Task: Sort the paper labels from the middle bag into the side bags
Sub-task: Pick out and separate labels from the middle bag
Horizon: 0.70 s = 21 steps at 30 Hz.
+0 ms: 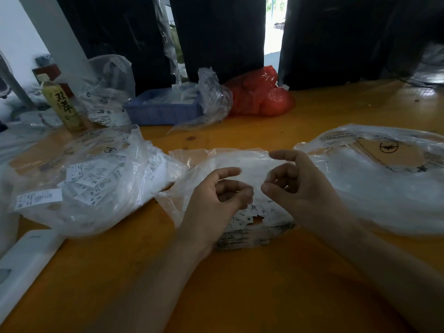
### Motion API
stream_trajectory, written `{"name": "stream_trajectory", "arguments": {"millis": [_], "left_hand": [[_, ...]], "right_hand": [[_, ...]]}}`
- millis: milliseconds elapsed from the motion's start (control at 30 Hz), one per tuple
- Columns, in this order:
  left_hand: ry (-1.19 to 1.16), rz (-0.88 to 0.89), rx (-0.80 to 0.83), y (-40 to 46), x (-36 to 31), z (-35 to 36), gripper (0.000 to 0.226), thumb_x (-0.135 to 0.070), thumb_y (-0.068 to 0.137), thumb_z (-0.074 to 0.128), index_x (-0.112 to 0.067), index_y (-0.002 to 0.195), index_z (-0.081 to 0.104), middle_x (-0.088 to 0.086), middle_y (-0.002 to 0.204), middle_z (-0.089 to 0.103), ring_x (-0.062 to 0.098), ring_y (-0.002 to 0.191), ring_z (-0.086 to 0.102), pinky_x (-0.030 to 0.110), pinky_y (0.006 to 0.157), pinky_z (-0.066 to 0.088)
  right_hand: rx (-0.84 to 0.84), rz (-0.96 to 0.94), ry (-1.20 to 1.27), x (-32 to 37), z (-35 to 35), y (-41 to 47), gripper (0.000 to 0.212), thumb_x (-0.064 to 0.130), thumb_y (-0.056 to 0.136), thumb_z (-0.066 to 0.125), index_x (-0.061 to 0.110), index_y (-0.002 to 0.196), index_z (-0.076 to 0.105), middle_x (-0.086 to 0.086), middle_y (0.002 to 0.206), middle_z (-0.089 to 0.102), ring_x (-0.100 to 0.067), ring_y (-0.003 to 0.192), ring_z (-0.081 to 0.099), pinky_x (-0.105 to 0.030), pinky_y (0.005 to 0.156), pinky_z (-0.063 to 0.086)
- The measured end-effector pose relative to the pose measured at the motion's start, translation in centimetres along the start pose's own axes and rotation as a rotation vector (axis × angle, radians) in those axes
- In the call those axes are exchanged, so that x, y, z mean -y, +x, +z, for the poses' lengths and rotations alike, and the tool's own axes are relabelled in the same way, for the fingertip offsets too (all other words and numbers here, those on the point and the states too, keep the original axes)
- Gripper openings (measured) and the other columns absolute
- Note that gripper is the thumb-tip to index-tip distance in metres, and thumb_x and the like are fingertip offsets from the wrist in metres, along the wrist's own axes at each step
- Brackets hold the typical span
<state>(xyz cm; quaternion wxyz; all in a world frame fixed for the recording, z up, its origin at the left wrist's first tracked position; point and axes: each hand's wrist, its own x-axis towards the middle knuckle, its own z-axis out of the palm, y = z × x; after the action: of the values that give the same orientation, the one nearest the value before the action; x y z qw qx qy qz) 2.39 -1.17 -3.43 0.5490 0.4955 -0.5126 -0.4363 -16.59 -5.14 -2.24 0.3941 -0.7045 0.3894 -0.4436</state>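
The middle bag (206, 162) is crumpled clear plastic lying on the table straight ahead. Small white paper labels (252, 213) marked M and XL show at its near side. My left hand (213, 200) hovers over the bag with fingers loosely curled and thumb up, fingertips just above the labels; I see nothing held in it. My right hand (298, 186) is beside it, forefinger stretched out, other fingers loosely curled, nothing visibly gripped. The left bag (101, 179) holds many labels marked S and XS. The right bag (389, 188) is wide and mostly flat.
At the back of the orange table (240, 284) stand a green drink bottle (63, 104), a blue tray (163, 109), loose clear bags (213, 97) and a red plastic bag (259, 94). A white flat object (26, 263) lies at the near left edge.
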Motion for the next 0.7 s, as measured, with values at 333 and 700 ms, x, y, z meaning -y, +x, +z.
{"name": "stream_trajectory", "arguments": {"millis": [333, 700], "left_hand": [[0.047, -0.014, -0.016, -0.11, 0.00, -0.15, 0.023, -0.026, 0.092, 0.082, -0.042, 0.106, 0.076, -0.007, 0.097, 0.080, 0.006, 0.094, 0.075, 0.015, 0.077, 0.055], [-0.069, -0.090, 0.033, -0.48, -0.77, 0.22, 0.020, -0.035, 0.076, 0.084, -0.029, 0.096, 0.084, 0.002, 0.101, 0.082, 0.017, 0.091, 0.079, 0.019, 0.057, 0.055]], "right_hand": [[0.035, 0.061, -0.013, -0.24, -0.49, 0.06, 0.013, 0.042, 0.088, 0.072, 0.029, 0.090, 0.071, 0.007, 0.083, 0.074, -0.005, 0.069, 0.067, -0.018, 0.065, 0.054], [0.003, -0.016, -0.153, 0.56, 0.12, -0.14, 0.021, 0.056, 0.084, 0.061, 0.036, 0.089, 0.066, 0.018, 0.080, 0.072, -0.004, 0.068, 0.066, -0.017, 0.060, 0.053]]}}
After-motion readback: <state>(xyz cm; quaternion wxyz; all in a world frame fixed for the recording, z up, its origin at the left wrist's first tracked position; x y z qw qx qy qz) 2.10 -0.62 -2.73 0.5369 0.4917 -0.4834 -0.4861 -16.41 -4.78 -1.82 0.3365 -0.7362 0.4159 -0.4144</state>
